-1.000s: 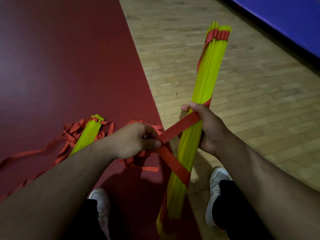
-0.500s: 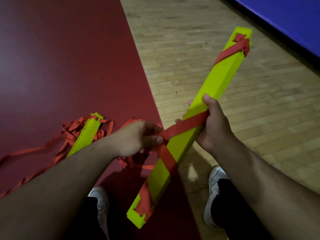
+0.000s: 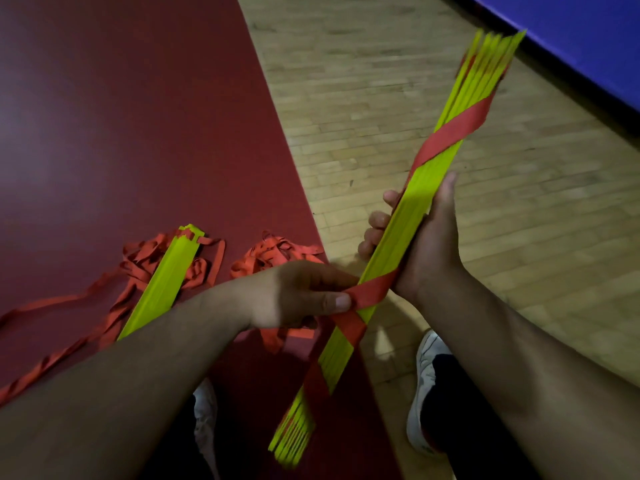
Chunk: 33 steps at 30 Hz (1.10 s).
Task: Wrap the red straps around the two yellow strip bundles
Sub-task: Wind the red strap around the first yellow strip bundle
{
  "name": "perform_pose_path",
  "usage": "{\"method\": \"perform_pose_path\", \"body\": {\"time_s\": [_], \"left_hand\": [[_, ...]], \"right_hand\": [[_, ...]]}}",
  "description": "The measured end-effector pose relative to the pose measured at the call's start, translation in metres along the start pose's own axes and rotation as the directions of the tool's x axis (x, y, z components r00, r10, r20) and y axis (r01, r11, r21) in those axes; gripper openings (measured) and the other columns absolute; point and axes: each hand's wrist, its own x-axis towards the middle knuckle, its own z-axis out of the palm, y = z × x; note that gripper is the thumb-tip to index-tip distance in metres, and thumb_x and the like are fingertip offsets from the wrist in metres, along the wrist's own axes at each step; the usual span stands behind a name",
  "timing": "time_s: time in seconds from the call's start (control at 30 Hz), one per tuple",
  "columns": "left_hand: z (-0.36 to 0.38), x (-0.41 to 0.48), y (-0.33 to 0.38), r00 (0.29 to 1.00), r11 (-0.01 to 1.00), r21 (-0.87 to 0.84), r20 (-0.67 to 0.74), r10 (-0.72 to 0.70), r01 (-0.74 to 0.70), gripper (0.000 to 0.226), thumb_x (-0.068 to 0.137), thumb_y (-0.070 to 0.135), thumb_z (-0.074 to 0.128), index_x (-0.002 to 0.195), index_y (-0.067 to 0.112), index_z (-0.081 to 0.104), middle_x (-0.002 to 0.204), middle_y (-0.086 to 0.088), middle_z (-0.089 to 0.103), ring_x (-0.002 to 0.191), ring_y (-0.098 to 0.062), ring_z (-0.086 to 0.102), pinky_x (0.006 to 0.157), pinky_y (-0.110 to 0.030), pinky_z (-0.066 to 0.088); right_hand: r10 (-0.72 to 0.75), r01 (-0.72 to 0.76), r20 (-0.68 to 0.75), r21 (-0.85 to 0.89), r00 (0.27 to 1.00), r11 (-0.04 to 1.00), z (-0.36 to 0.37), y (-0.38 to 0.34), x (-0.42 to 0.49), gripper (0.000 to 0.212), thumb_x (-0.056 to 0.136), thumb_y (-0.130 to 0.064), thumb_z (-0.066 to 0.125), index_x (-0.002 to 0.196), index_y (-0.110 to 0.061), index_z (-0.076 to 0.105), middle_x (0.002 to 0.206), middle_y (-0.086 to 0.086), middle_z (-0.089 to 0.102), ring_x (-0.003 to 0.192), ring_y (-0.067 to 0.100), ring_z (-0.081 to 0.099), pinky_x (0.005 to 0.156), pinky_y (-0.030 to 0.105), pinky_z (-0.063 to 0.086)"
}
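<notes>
Head view: The right hand (image 3: 429,247) is gripping the held yellow bundle (image 3: 424,183) at mid-length, fingers curled round it, tilting it above the floor. The left hand (image 3: 294,292) is pinching the red strap (image 3: 375,291) between thumb and fingers, just beside the bundle, where the strap is crossing the strips. The second bundle (image 3: 162,282) is lying on the red mat (image 3: 138,133) among loose straps (image 3: 277,252).

Risk: the strip ends are fanning apart. Any slack at the pinch is likely to loosen the spiral, letting strips slide out.

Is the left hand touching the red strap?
Touching: the head view shows the left hand pinching the red strap between thumb and fingers.
</notes>
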Motion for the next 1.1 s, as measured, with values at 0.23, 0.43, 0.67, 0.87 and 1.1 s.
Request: {"method": "perform_pose_path", "body": {"time_s": [0.23, 0.43, 0.67, 0.87, 1.1], "left_hand": [[0.005, 0.001, 0.002, 0.999, 0.998, -0.057, 0.022, -0.029, 0.030, 0.029, 0.088, 0.029, 0.059, 0.109, 0.010, 0.065, 0.073, 0.002, 0.058, 0.054, -0.004, 0.050, 0.048, -0.017, 0.039], [0.003, 0.002, 0.001, 0.979, 0.994, 0.110, -0.206, -0.002, 0.025, 0.029, 0.082, 0.037, 0.075, 0.091, 0.012, 0.064, 0.078, -0.006, 0.062, 0.057, -0.003, 0.053, 0.051, -0.018, 0.041], [-0.012, -0.003, 0.015, 0.990, 0.893, 0.447, -0.142, 0.008, 0.056, 0.036, 0.074, 0.044, 0.083, 0.099, 0.021, 0.070, 0.088, 0.000, 0.069, 0.070, 0.001, 0.059, 0.066, -0.026, 0.048], [-0.015, -0.009, 0.013, 0.986, 0.862, 0.499, -0.166, 0.000, 0.084, 0.041, 0.069, 0.028, 0.090, 0.095, 0.029, 0.059, 0.084, 0.008, 0.061, 0.065, 0.002, 0.053, 0.060, -0.015, 0.041], [-0.013, -0.009, 0.010, 0.990, 0.843, 0.536, -0.138, 0.025, 0.053, 0.010, 0.086, 0.030, 0.076, 0.092, 0.026, 0.070, 0.079, 0.007, 0.069, 0.067, -0.001, 0.062, 0.063, -0.023, 0.048]], "right_hand": [[-0.182, 0.200, 0.194, -0.075, 0.964, 0.977, 0.005, -0.009, -0.007, 0.072, 0.090, -0.079, 0.021, 0.107, -0.019, 0.057, 0.077, 0.007, 0.056, 0.058, 0.024, 0.057, 0.061, 0.036, 0.054], [-0.249, 0.257, 0.074, -0.397, 0.966, 0.881, 0.006, -0.006, -0.001, 0.079, 0.066, -0.064, 0.080, 0.113, -0.003, 0.064, 0.096, 0.014, 0.072, 0.084, 0.031, 0.075, 0.072, 0.048, 0.061], [-0.255, 0.239, 0.013, -0.398, 0.967, 0.886, -0.001, -0.010, 0.005, 0.018, 0.089, 0.004, 0.059, 0.090, -0.013, 0.057, 0.072, 0.012, 0.061, 0.063, 0.031, 0.066, 0.061, 0.044, 0.055], [-0.304, 0.275, 0.002, -0.434, 0.953, 0.858, -0.008, -0.013, 0.009, 0.024, 0.086, 0.006, 0.060, 0.095, -0.016, 0.056, 0.076, 0.014, 0.060, 0.059, 0.030, 0.066, 0.060, 0.044, 0.055], [-0.282, 0.250, -0.013, -0.421, 0.959, 0.872, -0.013, -0.012, 0.013, 0.023, 0.083, 0.005, 0.062, 0.095, -0.014, 0.056, 0.077, 0.017, 0.058, 0.058, 0.031, 0.065, 0.062, 0.045, 0.054]]}}
